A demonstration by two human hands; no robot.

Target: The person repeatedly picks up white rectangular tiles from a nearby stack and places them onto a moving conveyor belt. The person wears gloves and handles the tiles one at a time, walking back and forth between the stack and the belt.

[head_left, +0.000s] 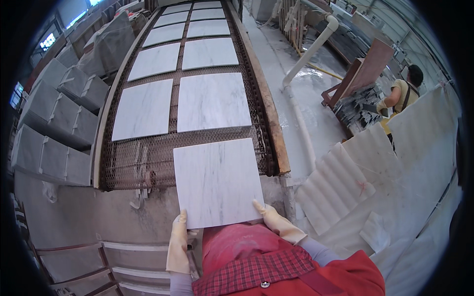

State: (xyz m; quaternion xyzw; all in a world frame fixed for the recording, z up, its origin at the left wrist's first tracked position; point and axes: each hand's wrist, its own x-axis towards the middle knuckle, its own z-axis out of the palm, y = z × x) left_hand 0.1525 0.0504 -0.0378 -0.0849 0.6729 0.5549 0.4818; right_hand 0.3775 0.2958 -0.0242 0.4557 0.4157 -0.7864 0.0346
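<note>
A square white marble tile [217, 182] with grey veins is held in front of my red apron, just off the near end of the mesh conveyor [133, 167]. My left hand [179, 241], in a cream rubber glove, grips the tile's lower left edge with the thumb on top. On the lower right edge my right hand [276, 219], gloved alike, also has its thumb on the face. The fingers beneath are mostly hidden. Two rows of similar tiles lie flat on the conveyor, the closest pair being a left tile [143, 109] and a right tile [214, 102].
Stacks of strapped tiles [54, 153] stand left of the conveyor. A rack with pale rails [133, 246] is at the lower left. Along the right run a white pipe [303, 133] and foam sheets [335, 187]. Farther right, a person [405, 93] works beside stacked dark pieces.
</note>
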